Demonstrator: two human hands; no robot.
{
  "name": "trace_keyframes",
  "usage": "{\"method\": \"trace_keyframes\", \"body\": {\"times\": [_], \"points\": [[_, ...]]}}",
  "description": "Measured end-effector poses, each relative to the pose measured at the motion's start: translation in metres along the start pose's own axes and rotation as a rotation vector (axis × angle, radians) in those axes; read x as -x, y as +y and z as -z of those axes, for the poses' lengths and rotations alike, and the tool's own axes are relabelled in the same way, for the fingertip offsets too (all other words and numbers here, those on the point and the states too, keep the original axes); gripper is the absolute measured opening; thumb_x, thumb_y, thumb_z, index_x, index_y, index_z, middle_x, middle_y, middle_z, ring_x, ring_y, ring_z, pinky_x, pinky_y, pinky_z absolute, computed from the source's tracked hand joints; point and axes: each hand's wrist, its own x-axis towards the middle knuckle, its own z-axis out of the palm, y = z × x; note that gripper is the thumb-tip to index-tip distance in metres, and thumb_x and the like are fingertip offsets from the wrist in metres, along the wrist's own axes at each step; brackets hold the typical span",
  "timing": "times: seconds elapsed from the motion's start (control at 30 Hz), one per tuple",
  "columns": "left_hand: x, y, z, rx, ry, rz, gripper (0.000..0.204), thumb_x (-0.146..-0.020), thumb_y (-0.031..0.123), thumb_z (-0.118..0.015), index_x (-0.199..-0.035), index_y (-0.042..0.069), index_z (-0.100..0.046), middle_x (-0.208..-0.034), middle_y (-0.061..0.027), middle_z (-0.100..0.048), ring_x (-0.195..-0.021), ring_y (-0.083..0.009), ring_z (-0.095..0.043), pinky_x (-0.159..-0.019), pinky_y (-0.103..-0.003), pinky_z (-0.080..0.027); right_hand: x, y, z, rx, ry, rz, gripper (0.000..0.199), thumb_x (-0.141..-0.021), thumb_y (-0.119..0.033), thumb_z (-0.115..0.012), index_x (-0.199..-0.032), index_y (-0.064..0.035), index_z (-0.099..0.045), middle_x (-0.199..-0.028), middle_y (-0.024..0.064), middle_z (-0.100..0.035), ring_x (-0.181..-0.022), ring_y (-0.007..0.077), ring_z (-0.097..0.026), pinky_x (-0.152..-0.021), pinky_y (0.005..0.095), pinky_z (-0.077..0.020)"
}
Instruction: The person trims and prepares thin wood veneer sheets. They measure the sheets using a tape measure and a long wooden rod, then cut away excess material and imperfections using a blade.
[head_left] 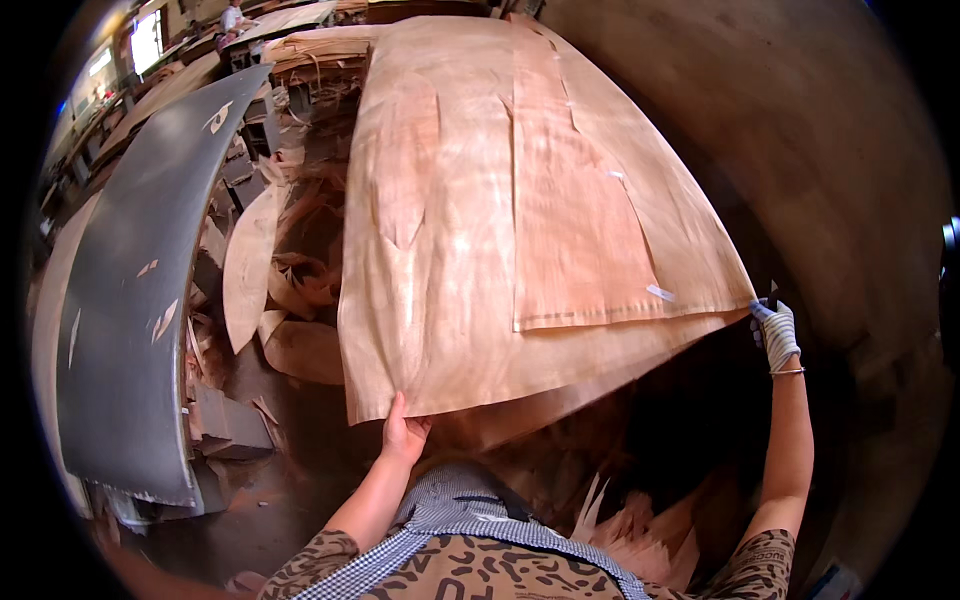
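A large, thin sheet of wood veneer (pixel 460 290) spreads out in front of me, its near edge lifted and sloping up to the right. My left hand (pixel 404 432), bare, grips that edge near its left corner, thumb on top and the other fingers underneath. At the right corner my right hand (pixel 776 332), in a striped glove, is closed on the veneer's edge. A narrower, pinker veneer piece (pixel 575 240) lies on the sheet, with small pale tape strips (pixel 661 293) along its right side. Folds run through the sheet above my left hand.
On the left stands a long table with a dark grey top (pixel 130 300), a few veneer scraps on it. Curved offcuts (pixel 252 265) and a block (pixel 232 425) lie between it and the sheet. More scraps (pixel 640 535) are heaped low on the right. Another person (pixel 233 18) is far back.
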Motion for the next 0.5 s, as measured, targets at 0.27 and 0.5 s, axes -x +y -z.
{"method": "trace_keyframes", "body": {"times": [0.27, 0.5], "points": [[0.036, -0.018, -0.010, 0.088, -0.007, -0.128, 0.041, -0.085, 0.034, -0.046, -0.117, 0.010, -0.044, -0.116, -0.0053, -0.051, -0.105, -0.0216, -0.048, -0.084, -0.037, -0.041, -0.017, 0.022, 0.016, -0.020, 0.077, 0.061, 0.014, -0.074, -0.016, -0.065, -0.074, -0.0084, -0.054, -0.049, 0.0010, -0.048, -0.033, 0.0101, -0.041, -0.030, 0.0228, -0.0301], [0.050, -0.038, -0.019, 0.071, 0.169, -0.161, 0.037, -0.084, 0.028, -0.051, -0.115, 0.008, -0.045, -0.113, -0.0065, -0.052, -0.102, -0.0209, -0.050, -0.081, -0.035, -0.044, -0.048, 0.065, 0.005, -0.078, 0.019, 0.018, 0.012, -0.075, -0.014, -0.064, -0.077, -0.0079, -0.054, -0.050, 0.0012, -0.048, -0.033, 0.0106, -0.040, -0.030, 0.0229, -0.0307]]}}
